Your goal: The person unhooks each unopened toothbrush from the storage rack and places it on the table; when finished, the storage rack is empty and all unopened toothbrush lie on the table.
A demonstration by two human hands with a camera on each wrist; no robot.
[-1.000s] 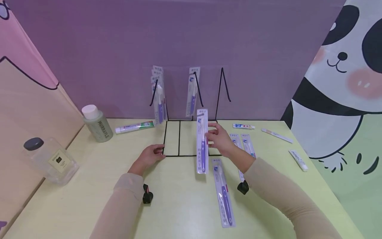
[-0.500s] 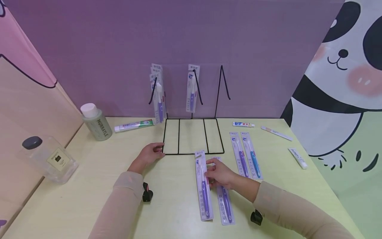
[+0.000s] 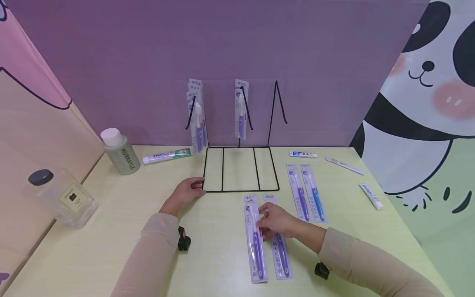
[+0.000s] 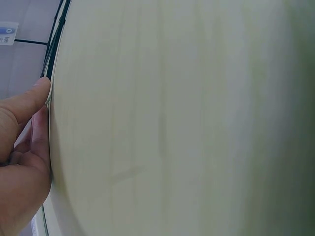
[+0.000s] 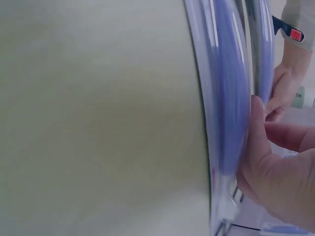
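Note:
My right hand (image 3: 276, 220) pinches the right edge of a packaged purple toothbrush (image 3: 257, 247), low over the table; whether the pack touches the tabletop I cannot tell. Just right of it lies a second packaged purple toothbrush (image 3: 283, 258), partly hidden under that hand. In the right wrist view, thumb and finger of the right hand (image 5: 275, 162) meet at the pack's edge. My left hand (image 3: 183, 196) pinches the left side of a black wire display rack (image 3: 241, 191). Packaged toothbrushes (image 3: 198, 123) hang on its left hook, and one toothbrush pack (image 3: 240, 117) hangs on the middle hook.
Two packaged toothbrushes, one purple (image 3: 299, 194) and one blue (image 3: 314, 196), lie right of the rack. Small toothpaste tubes (image 3: 302, 155) and a slim stick-shaped pack (image 3: 344, 166) lie farther right. A toothpaste tube (image 3: 168, 156), a green bottle (image 3: 122, 154) and a clear bottle (image 3: 67, 202) stand or lie left.
My right hand has brought the toothbrush pack down and toward me from in front of the rack, beside the other purple one. My left hand stays on the rack.

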